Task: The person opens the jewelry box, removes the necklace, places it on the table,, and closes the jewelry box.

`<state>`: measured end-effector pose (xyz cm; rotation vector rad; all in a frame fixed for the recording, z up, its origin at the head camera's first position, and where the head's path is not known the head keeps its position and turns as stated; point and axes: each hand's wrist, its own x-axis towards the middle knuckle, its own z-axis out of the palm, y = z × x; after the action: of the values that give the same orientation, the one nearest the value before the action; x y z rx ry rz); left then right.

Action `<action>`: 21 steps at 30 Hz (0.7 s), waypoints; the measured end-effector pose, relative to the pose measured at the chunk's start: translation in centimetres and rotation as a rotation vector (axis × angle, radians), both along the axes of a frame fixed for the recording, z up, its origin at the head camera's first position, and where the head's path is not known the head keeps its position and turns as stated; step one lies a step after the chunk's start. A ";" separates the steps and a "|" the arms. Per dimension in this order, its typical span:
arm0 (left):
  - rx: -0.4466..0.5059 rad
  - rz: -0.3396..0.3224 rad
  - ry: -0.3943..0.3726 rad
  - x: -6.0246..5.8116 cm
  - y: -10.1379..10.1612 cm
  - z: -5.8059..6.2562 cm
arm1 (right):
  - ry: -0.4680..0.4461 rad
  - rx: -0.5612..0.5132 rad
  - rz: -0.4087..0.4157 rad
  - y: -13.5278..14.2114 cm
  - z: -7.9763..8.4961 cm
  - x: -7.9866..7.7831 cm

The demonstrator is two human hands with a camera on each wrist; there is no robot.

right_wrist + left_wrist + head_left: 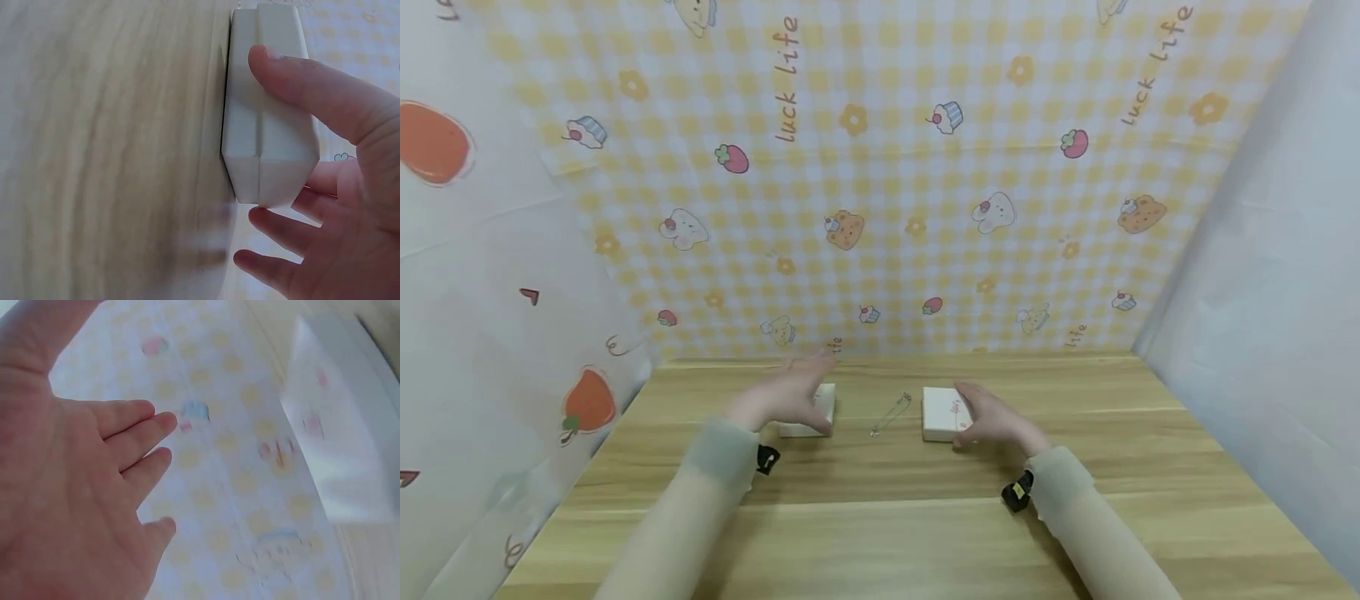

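Two small white boxes rest on the wooden table. My right hand (994,417) is at the right box (942,408), thumb along its near side and a finger at the far side. In the right wrist view the thumb lies against the lid of this box (281,119), and other fingers sit by its end. Over the left box (823,408) hovers my left hand (786,392), fingers extended. The left wrist view has that box (350,425) apart from the loosely spread fingers. Between the boxes lies a thin silver chain (891,414) with small ornaments at its ends.
A yellow checked cloth (895,200) with printed animals and fruit hangs behind the table (880,542). White sheets stand at the left (497,250) and right (1262,292) sides. Both wrists carry a small black device (1017,492).
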<state>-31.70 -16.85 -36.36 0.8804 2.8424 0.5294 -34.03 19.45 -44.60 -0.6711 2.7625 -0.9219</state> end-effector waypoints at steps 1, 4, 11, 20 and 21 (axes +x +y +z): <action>0.003 -0.018 0.007 0.1 0.6 -0.1 | 0.002 0.006 0.003 0.1 0.0 0.0; 0.023 -0.052 -0.007 0.5 2.0 -0.9 | -0.005 0.006 0.006 0.1 0.1 0.2; 0.101 -0.109 -0.095 1.2 4.2 -3.2 | 0.012 0.024 0.009 -0.5 0.1 1.1; 0.140 -0.113 -0.161 2.4 6.2 -4.9 | -0.007 0.040 0.038 -2.4 -0.1 3.6; 0.137 -0.109 -0.165 2.5 6.4 -5.0 | -0.010 0.050 0.042 -2.7 -0.2 3.9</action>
<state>-29.23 -10.45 -41.39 0.9588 2.6191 0.7532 -30.14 16.80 -44.77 -0.7120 2.7418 -0.8426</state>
